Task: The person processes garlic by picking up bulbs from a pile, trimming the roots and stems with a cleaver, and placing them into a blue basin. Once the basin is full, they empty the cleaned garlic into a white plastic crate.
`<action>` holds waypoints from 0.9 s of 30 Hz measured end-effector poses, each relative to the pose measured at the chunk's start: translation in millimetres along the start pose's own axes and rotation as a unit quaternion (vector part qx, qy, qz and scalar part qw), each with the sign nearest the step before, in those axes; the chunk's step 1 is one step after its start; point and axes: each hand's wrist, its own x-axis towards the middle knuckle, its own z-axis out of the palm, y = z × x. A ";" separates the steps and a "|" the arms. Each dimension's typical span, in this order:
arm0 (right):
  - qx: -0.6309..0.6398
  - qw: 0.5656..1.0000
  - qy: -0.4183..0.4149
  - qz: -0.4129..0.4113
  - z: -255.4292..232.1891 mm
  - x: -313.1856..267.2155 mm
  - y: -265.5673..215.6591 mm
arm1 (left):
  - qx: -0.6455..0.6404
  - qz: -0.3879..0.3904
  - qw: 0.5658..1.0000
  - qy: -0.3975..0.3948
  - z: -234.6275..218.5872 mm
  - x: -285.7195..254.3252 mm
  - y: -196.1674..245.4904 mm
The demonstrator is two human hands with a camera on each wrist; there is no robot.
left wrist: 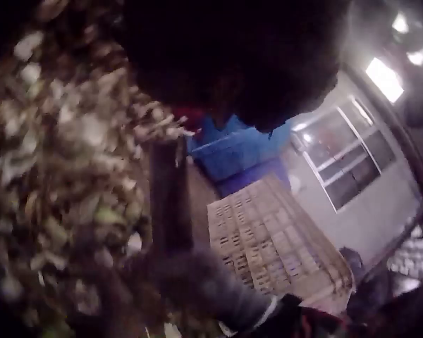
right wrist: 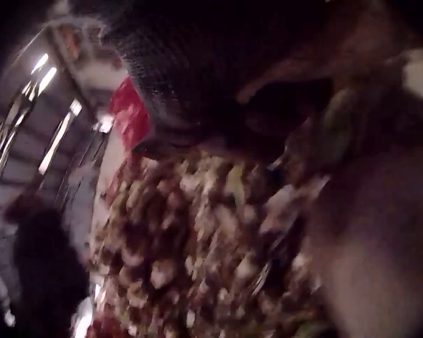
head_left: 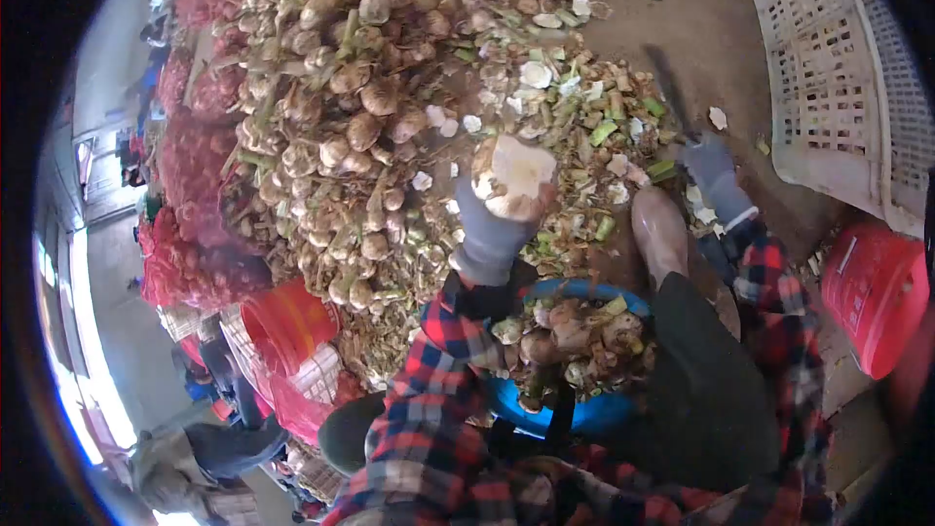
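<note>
My left hand [head_left: 487,239], in a grey glove, grips a large garlic bulb [head_left: 516,178] whose pale, trimmed face points upward. Off to the right, my grey-gloved right hand [head_left: 718,180] holds a knife [head_left: 666,86] by its handle, the dark blade reaching away from me over the floor. That knife blade [left wrist: 170,197] and right hand [left wrist: 215,285] also show, blurred, in the left wrist view. Under my left forearm, a blue basin [head_left: 609,411] contains several garlic bulbs [head_left: 575,326]. Cut stems and peel scraps [head_left: 609,122] lie between the hands. The right wrist view is dark and blurred.
A large heap of garlic [head_left: 331,136] spreads ahead and left, with red mesh sacks [head_left: 195,175] behind it. A white crate [head_left: 828,68] stands at right above a red bucket [head_left: 877,297]. Another red bucket [head_left: 289,324] is at left. My boot [head_left: 660,234] stands beside the scraps.
</note>
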 end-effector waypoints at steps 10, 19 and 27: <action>0.487 0.861 -0.114 -0.087 -34.0 -66.7 -135.0 | -0.083 -0.271 0.955 0.087 9.4 13.5 -40.5; -0.178 0.945 -0.098 -0.258 -19.6 -42.7 -133.9 | 0.118 -0.205 0.969 -0.077 -9.3 11.1 -38.3; -0.145 0.982 -0.119 -0.024 -12.0 -30.5 -62.6 | 0.531 -0.141 0.790 -0.273 -43.0 5.7 87.3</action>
